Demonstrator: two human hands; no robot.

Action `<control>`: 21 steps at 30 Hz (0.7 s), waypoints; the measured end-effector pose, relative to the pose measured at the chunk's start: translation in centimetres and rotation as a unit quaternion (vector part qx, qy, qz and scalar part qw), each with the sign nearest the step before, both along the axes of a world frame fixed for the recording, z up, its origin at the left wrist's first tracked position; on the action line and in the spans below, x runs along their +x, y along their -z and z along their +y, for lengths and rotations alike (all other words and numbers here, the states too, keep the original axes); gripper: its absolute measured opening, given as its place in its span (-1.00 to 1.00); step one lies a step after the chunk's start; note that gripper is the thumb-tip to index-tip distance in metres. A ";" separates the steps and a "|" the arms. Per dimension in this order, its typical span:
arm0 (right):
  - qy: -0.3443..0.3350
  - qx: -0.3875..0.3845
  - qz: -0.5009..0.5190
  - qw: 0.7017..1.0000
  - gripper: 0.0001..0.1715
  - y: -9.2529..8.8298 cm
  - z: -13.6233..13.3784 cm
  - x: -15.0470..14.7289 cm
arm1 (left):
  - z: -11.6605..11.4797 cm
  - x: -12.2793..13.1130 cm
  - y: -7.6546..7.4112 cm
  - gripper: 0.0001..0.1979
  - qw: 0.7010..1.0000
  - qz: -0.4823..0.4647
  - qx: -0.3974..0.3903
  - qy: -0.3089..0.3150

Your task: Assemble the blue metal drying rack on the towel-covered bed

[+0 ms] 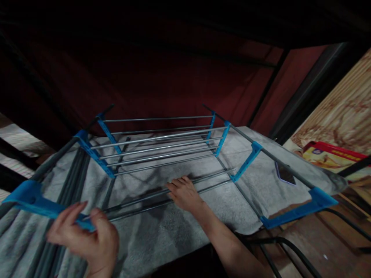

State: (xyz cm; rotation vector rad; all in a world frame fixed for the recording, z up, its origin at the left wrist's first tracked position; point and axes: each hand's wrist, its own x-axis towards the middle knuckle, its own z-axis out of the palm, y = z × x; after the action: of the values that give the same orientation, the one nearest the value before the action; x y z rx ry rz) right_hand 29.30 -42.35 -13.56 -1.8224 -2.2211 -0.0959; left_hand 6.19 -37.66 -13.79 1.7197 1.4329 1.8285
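The rack [162, 137] spans the centre toward twelve o'clock on grey cloth [174, 239], its slim, shiny rods [162, 147] bridging bright blue brackets [95, 155] on darker side tubes [284, 166]. Centrally, the right hand [184, 193] is wrapped round one rod; at eight o'clock, the left hand [87, 231] curls by a bracket end, whether pinching it I cannot tell.

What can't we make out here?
All in the head view:
- Inner end of the near-left blue bracket: partly hidden by the left hand, which is blurred; its grip is unclear.
- Whether the right hand grips or rests on the rod: the back of the hand hides the contact.
- Near ends of the grey tubes: cut off by the bottom edge.
- Print on the red-and-yellow box: too small and blurred.
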 end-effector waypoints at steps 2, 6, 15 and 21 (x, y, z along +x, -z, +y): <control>0.013 0.000 0.007 1.000 -0.78 0.2 -0.3 0.5 | -0.1 1.3 0.5 -0.61 0.980 0.162 0.097 0.062; 0.041 0.014 0.033 0.999 -0.75 1.1 -0.8 1.5 | -0.1 4.2 1.8 -0.67 0.885 0.412 0.135 0.172; -0.001 0.136 0.146 0.980 -0.40 1.1 -3.1 5.1 | 0.6 5.4 2.6 -0.70 0.828 0.525 0.108 0.164; 0.244 0.391 0.370 0.807 -0.78 1.0 -8.8 9.2 | 0.3 5.1 2.2 -0.72 0.830 0.520 0.098 0.174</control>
State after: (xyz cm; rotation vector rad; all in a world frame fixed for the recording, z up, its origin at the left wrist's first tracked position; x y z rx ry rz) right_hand 38.46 -51.20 -14.56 -1.4978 -0.9223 -0.2880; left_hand 11.27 -37.40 -16.01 3.0728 1.0391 0.8071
